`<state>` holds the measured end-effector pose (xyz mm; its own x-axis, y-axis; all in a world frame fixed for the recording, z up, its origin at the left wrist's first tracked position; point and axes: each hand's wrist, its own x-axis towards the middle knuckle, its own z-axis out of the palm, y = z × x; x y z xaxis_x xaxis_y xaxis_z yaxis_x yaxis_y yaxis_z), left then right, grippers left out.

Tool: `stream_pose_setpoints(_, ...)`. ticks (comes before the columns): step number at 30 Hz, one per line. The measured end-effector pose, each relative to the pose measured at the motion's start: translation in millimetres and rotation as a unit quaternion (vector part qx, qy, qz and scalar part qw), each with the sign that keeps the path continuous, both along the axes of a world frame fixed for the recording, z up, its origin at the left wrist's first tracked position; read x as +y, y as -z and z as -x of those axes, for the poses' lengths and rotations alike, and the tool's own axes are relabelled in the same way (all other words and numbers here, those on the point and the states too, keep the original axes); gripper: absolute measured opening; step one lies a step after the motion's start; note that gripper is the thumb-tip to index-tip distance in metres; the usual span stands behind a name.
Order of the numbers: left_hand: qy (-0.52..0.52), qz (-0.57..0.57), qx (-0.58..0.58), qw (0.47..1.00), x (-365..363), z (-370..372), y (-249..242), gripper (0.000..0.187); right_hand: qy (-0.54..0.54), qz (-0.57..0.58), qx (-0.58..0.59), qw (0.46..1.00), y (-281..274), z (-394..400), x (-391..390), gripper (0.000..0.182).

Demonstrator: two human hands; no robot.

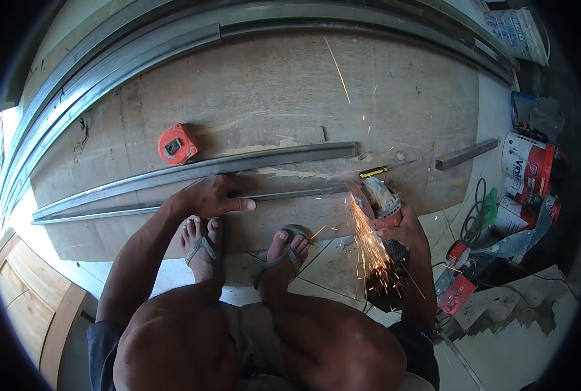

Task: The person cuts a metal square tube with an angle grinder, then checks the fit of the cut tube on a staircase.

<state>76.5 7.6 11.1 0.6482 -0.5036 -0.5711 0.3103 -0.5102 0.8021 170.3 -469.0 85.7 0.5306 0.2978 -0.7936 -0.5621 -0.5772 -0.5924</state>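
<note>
My left hand presses down on a thin metal bar, fingers wrapped over it and thumb along its near side. At the bar's right end, my right hand grips an angle grinder. Its disc is at the bar's end, and orange sparks stream down from it. A wider metal channel lies just beyond the bar. On the board rest a red tape measure, a yellow marker or cutter and a short metal piece.
Long metal profiles lie along the board's far edge. Paint buckets, a coiled cable and a red box stand at the right. My sandalled feet are at the near edge; a wooden panel is lower left.
</note>
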Motion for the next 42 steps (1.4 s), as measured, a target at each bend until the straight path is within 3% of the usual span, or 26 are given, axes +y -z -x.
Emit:
stream_pose_setpoints(4, 0.029, -0.027, 0.044, 0.998, 0.5, -1.9, -0.8, 0.071, -0.002, 0.006, -0.016, 1.000, -0.9, -0.5, -1.1, 0.072)
stream_pose_setpoints(6, -0.015, 0.014, -0.012, 1.000, -0.9, 2.9, 2.8, 0.077, -0.016, 0.014, -0.015, 1.000, -0.7, -1.9, -2.1, 0.073)
stream_pose_setpoints(10, 0.009, 0.011, 0.016, 1.000, 0.9, -0.4, 0.5, 0.076, -0.011, 0.015, -0.033, 0.999, -2.6, -0.3, 5.9, 0.075)
stream_pose_setpoints(13, -0.009, 0.036, -0.030, 0.999, 1.1, 3.7, 8.5, 0.074, 0.011, 0.002, -0.045, 0.999, -2.1, 0.7, 7.9, 0.076)
stream_pose_setpoints(16, 0.014, -0.003, 0.022, 1.000, 0.9, 2.1, 8.8, 0.069, -0.012, -0.002, -0.035, 0.999, -4.8, -2.3, 11.3, 0.077)
stream_pose_setpoints(22, -0.026, 0.067, -0.017, 0.997, -3.7, 6.0, 5.6, 0.067, -0.033, 0.007, -0.046, 0.998, 0.6, -1.8, 2.3, 0.078)
stream_pose_setpoints(25, -0.016, -0.009, -0.026, 0.999, -10.2, 10.8, -8.8, 0.062, 0.016, -0.005, -0.016, 1.000, -14.8, 8.4, 11.7, 0.073)
stream_pose_setpoints(28, -0.037, -0.048, -0.108, 0.992, -26.0, 20.1, -10.6, 0.061, 0.077, -0.018, -0.001, 0.997, -24.1, 27.2, 7.8, 0.066)
stream_pose_setpoints(30, -0.009, -0.177, -0.158, 0.972, -43.4, 28.7, -4.2, 0.059, 0.116, -0.020, -0.004, 0.993, -28.8, 38.7, 7.6, 0.059)
stream_pose_setpoints(31, -0.003, -0.200, -0.249, 0.948, -49.8, 33.8, 7.4, 0.058, 0.129, -0.030, 0.004, 0.991, -25.2, 44.2, 1.4, 0.056)
stream_pose_setpoints(36, -0.002, -0.209, -0.249, 0.946, -65.0, 32.9, 17.1, 0.058, 0.156, 0.001, -0.026, 0.987, -18.7, 59.4, -8.2, 0.043)
stream_pose_setpoints(42, 0.019, -0.228, -0.237, 0.944, -64.7, 28.4, 15.6, 0.054, 0.180, 0.000, 0.001, 0.984, -5.0, 71.1, -16.1, 0.049)
